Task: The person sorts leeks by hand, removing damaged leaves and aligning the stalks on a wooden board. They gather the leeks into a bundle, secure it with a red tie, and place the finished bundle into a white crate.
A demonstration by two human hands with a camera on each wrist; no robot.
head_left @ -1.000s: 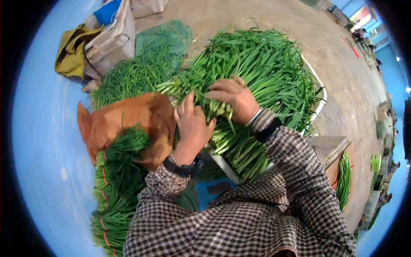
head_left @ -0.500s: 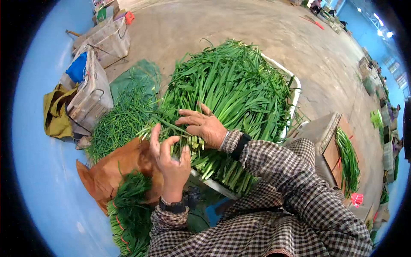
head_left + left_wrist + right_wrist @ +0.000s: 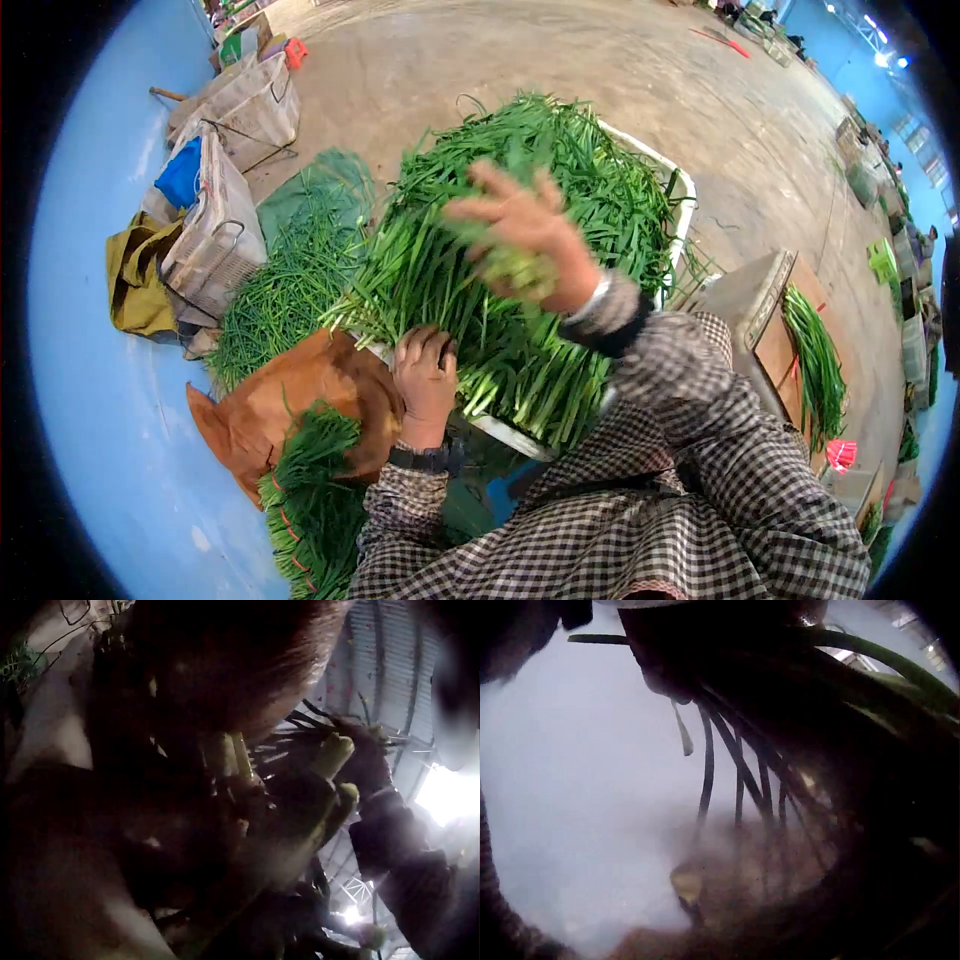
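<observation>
Near stalks of chive pile are gripped by L hand. R hand is held above, blurred; grip can't be told.

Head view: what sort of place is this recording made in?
Probably a wholesale vegetable market hall: loose chives heaped in a white tray, tied bundles beside it, and a wide concrete floor with more greens further off.
</observation>
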